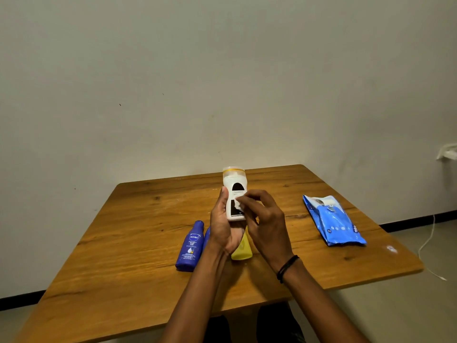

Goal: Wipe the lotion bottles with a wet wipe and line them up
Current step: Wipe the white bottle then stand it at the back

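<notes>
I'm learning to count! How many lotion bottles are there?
4. A white bottle in the left hand, a blue bottle lying on the table, a second blue bottle mostly hidden behind that hand, and a yellow bottle below it. Others may be hidden.

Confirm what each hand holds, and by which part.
Left hand grips the white bottle by its lower body, cap end up. Right hand pinches a wet wipe in its fingertips, pressed on the bottle's label.

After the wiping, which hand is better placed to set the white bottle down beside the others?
Probably the left hand: it grips the white bottle, while the right hand pinches the wet wipe against it.
</notes>
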